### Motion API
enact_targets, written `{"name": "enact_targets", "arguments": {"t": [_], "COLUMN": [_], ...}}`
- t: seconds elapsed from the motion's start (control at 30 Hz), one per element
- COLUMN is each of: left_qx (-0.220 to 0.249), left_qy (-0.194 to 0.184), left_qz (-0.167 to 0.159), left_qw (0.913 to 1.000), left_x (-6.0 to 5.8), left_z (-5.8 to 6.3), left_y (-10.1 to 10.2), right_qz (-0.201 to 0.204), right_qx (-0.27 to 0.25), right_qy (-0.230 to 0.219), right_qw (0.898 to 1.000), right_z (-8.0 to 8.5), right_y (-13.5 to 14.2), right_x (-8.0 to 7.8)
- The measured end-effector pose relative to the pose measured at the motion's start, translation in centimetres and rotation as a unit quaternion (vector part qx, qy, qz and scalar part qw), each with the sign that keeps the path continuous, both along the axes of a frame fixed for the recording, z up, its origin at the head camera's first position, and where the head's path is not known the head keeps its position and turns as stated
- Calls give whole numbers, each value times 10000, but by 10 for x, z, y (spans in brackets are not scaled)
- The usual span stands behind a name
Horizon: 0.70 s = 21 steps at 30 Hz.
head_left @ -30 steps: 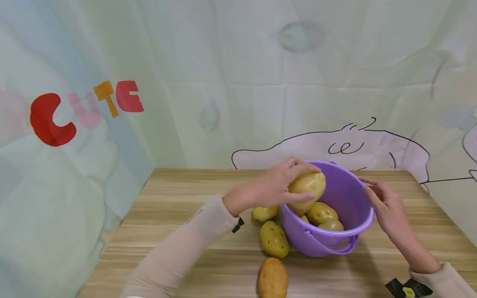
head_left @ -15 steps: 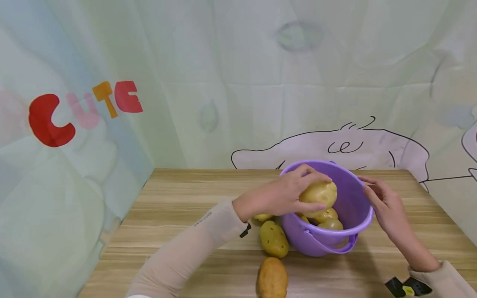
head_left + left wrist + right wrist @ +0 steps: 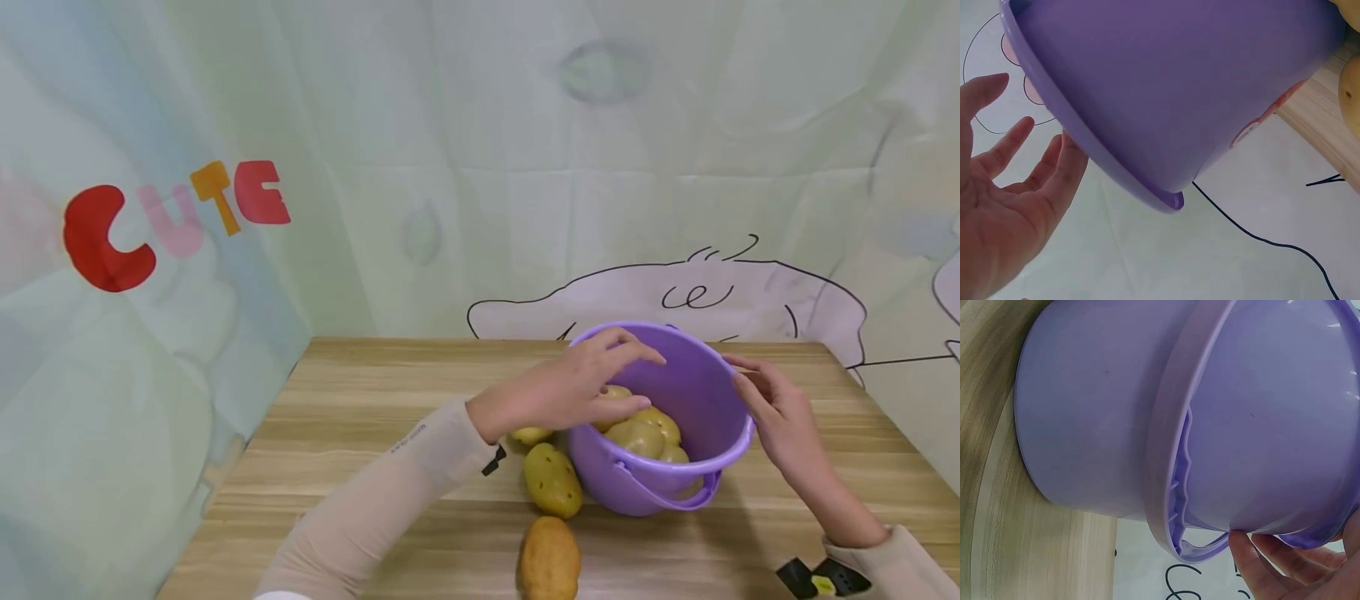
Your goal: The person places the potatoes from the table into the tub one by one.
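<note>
A purple bucket (image 3: 615,479) stands on the table with several potatoes (image 3: 637,435) inside. Over its left rim reaches my left hand (image 3: 581,379), fingers spread and nothing between them, just above the potatoes. In the left wrist view, the fingers of that hand (image 3: 1016,206) show beside the bucket's rim (image 3: 1085,137). My right hand (image 3: 783,417) holds the bucket's right rim. The right wrist view shows its fingertips (image 3: 1240,540) against the outer wall under the rim, near the hanging handle (image 3: 1163,444).
Left of the bucket lie a green-yellow potato (image 3: 552,481) and another potato (image 3: 531,435) partly hidden by the left arm. A browner, orange-tinted potato (image 3: 550,558) lies at the front. A printed curtain (image 3: 420,167) hangs behind the wooden table (image 3: 360,367).
My left hand has moved right and down into the bucket's mouth and let go of a potato, which now lies among the others. The right hand has stayed at the rim.
</note>
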<state>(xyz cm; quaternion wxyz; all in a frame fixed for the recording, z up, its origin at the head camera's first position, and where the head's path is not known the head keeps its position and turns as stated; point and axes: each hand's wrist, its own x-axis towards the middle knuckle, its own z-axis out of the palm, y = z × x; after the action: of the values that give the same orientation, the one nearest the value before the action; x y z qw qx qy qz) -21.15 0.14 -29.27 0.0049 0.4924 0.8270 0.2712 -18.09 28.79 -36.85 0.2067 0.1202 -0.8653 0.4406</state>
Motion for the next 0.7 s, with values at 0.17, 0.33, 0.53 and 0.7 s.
{"name": "enact_targets", "arguments": {"t": [0.17, 0.33, 0.53, 0.7], "left_qx": [223, 366, 569, 657], "left_qy": [-296, -353, -276, -199], "left_qz": [40, 166, 248, 367], "left_qw": [9993, 9986, 9977, 9970], "left_x": [-2, -4, -6, -7], "left_z": [1, 0, 1, 3], "left_y": [-10, -19, -28, -36], "right_qz": [35, 18, 45, 74], "right_qx": [-8, -13, -51, -102], "right_qy": [-24, -27, -22, 14], "right_qw": [10000, 10000, 10000, 9999], "right_z": [1, 1, 1, 0], "right_y": [0, 0, 0, 0], "right_x": [0, 0, 1, 1]}}
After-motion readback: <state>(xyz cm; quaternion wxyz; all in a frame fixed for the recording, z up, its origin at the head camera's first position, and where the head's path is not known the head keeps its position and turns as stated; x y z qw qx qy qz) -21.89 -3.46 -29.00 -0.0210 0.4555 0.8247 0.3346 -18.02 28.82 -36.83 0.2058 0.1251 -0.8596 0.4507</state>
